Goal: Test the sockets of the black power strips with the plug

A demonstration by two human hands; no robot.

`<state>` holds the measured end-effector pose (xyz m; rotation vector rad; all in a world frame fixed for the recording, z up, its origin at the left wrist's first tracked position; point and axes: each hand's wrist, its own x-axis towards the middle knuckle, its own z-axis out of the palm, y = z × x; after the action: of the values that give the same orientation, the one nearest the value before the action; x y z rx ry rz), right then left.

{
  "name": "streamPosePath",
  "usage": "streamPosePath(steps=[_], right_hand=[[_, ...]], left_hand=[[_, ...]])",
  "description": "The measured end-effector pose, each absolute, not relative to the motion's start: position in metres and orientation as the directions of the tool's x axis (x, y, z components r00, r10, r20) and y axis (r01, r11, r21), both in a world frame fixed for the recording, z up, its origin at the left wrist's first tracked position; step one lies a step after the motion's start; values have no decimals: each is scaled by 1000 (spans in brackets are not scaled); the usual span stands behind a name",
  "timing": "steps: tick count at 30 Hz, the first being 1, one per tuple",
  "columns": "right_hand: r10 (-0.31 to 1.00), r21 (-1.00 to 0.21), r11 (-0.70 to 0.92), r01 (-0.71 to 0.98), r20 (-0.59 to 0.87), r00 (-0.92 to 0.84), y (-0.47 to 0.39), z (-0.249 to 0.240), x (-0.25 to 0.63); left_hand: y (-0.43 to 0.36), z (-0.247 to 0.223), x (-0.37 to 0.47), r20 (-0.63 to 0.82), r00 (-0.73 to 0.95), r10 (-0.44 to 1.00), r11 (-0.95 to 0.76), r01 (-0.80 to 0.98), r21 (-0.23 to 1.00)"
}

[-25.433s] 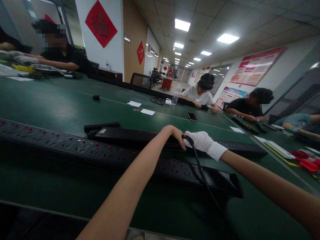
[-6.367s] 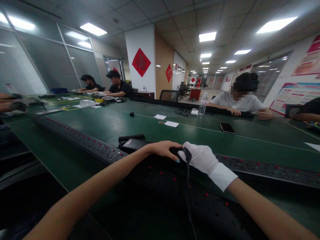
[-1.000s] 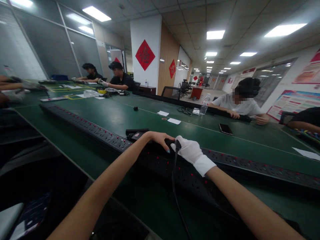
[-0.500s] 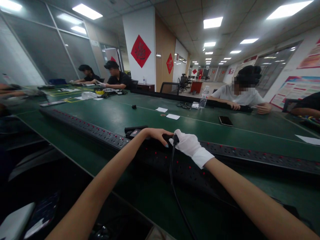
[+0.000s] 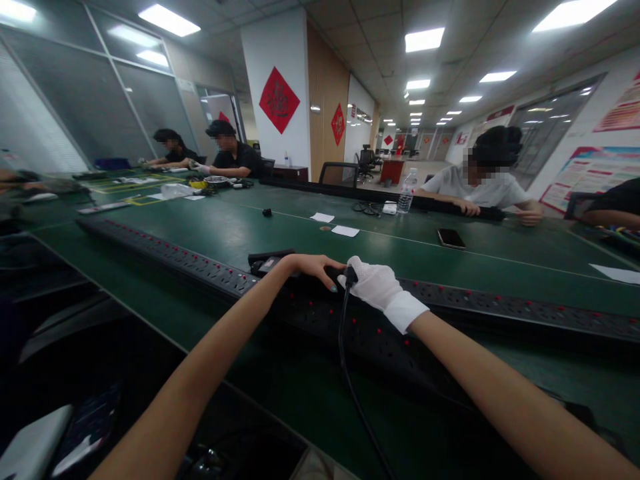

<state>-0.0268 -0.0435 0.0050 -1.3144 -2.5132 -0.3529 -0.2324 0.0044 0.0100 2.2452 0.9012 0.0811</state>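
My right hand [image 5: 376, 287], in a white glove, grips a black plug [image 5: 351, 275] from which a black cord [image 5: 345, 353] runs down toward me. The plug is held against the top of a long black power strip [image 5: 367, 337] with red dots along it. How deep it sits in a socket is hidden by the glove. My bare left hand [image 5: 316, 268] clasps the strip just left of the plug, its thumb on the near side and its fingers over the far side.
Another long power strip [image 5: 180, 257] lies behind across the green table [image 5: 280, 220]. A phone [image 5: 451, 238], a water bottle [image 5: 407, 190] and white papers [image 5: 345, 231] are farther off. Several people sit around the table. More phones [image 5: 35, 443] lie at lower left.
The view has shifted very slightly. Both hands, the plug and the strip hold nearly the same position.
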Motion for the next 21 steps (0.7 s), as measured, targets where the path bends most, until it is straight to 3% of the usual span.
streamPosePath(steps=[21], right_hand=[[747, 105, 555, 825, 375, -550, -42, 3, -26]], left_hand=[[0, 14, -230, -196, 743, 640, -502, 597, 625]])
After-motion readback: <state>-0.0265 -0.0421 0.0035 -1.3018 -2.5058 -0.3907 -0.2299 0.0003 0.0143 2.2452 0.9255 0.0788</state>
